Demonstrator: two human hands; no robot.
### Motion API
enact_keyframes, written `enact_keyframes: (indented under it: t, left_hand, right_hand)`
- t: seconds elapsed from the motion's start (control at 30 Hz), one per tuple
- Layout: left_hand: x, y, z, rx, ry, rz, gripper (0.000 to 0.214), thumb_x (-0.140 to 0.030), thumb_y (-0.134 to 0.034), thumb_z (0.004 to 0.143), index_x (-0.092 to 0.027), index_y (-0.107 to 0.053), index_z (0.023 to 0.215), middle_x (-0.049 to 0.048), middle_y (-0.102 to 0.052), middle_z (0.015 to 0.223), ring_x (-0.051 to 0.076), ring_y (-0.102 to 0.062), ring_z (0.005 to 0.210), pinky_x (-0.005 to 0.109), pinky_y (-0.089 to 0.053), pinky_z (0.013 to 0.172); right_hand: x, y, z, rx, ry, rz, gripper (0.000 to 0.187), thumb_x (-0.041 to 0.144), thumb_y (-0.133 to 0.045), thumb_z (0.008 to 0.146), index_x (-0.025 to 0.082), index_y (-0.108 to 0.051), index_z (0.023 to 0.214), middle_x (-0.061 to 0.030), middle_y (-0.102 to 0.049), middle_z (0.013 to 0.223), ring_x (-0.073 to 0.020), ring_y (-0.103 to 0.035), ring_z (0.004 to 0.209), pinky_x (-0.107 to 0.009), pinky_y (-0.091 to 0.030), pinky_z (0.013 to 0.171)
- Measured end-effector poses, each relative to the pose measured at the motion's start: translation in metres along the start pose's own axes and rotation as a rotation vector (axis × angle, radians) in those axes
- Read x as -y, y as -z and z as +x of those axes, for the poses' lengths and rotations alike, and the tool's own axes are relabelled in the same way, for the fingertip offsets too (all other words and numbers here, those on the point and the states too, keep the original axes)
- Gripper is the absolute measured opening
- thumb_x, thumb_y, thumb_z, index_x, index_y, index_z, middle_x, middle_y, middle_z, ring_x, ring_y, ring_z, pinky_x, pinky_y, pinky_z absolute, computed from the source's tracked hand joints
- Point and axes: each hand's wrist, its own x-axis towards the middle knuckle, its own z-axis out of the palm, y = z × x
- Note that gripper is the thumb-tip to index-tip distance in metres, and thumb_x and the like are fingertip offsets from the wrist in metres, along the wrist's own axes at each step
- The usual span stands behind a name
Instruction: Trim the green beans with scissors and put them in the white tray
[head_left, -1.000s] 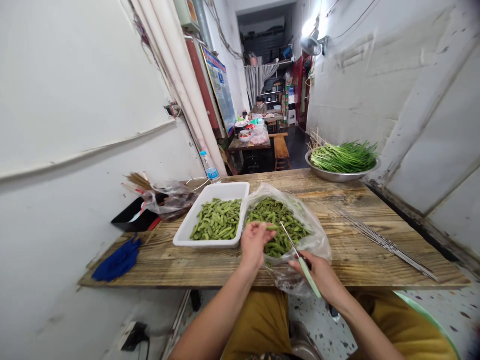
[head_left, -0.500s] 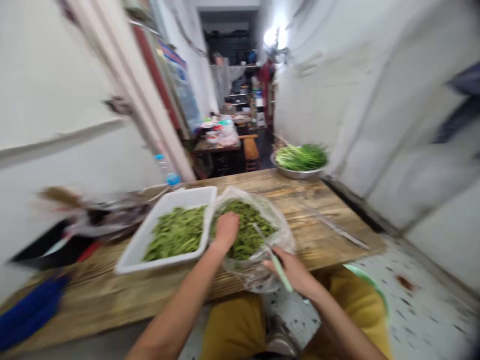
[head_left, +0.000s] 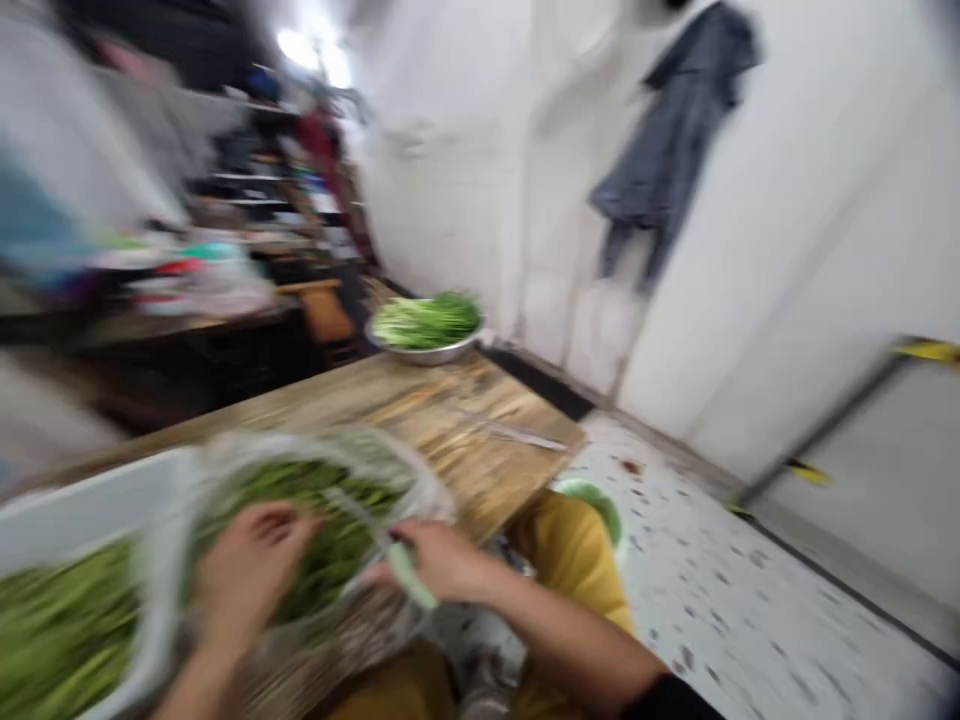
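We find the view swung to the right: the worktop slants away, and the white tray, whole a half-second ago, is cut off at the left edge. The plastic bag still sits beside it, so we judge the work itself unmoved. Our left hand, which was reaching down, now shows curled fingers above the bag; through the blur we cannot tell whether its grip holds anything. Our right hand stays clenched around the green-handled tool. Green pods fill both bag and tray.
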Motion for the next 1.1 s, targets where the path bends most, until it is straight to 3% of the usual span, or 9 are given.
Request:
enact_keyframes:
  t: [0.07,0.13,0.37,0.6,0.93,1.1]
  left_hand:
    - [-0.002,-0.021,-0.011,0.123,0.000,-0.469,0.022,-0.030,-0.071,0.056,-0.018,-0.057,0.069,-0.0041,-0.066,0.060,0.017,-0.063,0.068,0.028,-0.048,0.067]
    - [0.002,-0.035,-0.012,0.212,0.044,-0.768,0.029,-0.031,-0.075,0.053,-0.014,-0.060,0.071,0.0013,-0.066,0.064,0.015,-0.063,0.065,0.027,-0.048,0.066]
    - [0.011,-0.037,-0.024,0.192,0.202,-1.166,0.028,-0.020,-0.079,0.053,-0.011,-0.061,0.072,0.0007,-0.064,0.065,0.011,-0.063,0.066,0.022,-0.049,0.067]
    - [0.012,-0.033,-0.024,0.162,0.235,-1.202,0.021,-0.013,-0.076,0.059,-0.010,-0.060,0.073,0.0048,-0.066,0.069,0.013,-0.065,0.071,0.023,-0.051,0.070]
    - [0.017,-0.036,-0.028,0.243,0.223,-1.127,0.026,-0.021,-0.078,0.054,-0.010,-0.062,0.071,0.0022,-0.063,0.064,0.011,-0.062,0.063,0.022,-0.049,0.064]
    - [0.029,-0.029,-0.006,0.089,0.145,-0.929,0.021,-0.021,-0.072,0.061,-0.012,-0.060,0.077,0.0002,-0.061,0.063,0.009,-0.059,0.058,0.021,-0.046,0.057]
  right_hand:
    - [-0.008,0.007,-0.012,-0.083,-0.017,0.053,0.044,0.050,-0.056,0.077,0.018,-0.060,0.107,-0.0078,-0.069,0.098,-0.0234,-0.064,0.086,-0.029,-0.048,0.073]
    - [-0.015,0.010,-0.008,-0.096,0.007,0.109,0.042,0.047,-0.052,0.081,0.016,-0.059,0.109,-0.0091,-0.068,0.097,-0.0232,-0.063,0.086,-0.031,-0.047,0.076]
    - [-0.010,0.002,0.002,-0.012,0.074,0.136,0.047,0.050,-0.050,0.080,0.016,-0.054,0.112,-0.0085,-0.067,0.095,-0.0233,-0.061,0.084,-0.033,-0.045,0.079]
    - [-0.009,0.003,0.002,-0.035,0.043,0.102,0.044,0.050,-0.049,0.079,0.017,-0.056,0.106,-0.0072,-0.067,0.089,-0.0228,-0.061,0.080,-0.032,-0.045,0.074]
    - [-0.009,-0.001,0.009,-0.010,0.114,0.083,0.035,0.049,-0.048,0.081,0.018,-0.062,0.089,-0.0006,-0.064,0.069,-0.0174,-0.057,0.063,-0.025,-0.043,0.059]
    - [-0.019,0.000,0.011,0.080,0.083,0.030,0.037,0.052,-0.051,0.078,0.018,-0.063,0.088,-0.0026,-0.067,0.072,-0.0216,-0.061,0.068,-0.028,-0.044,0.063]
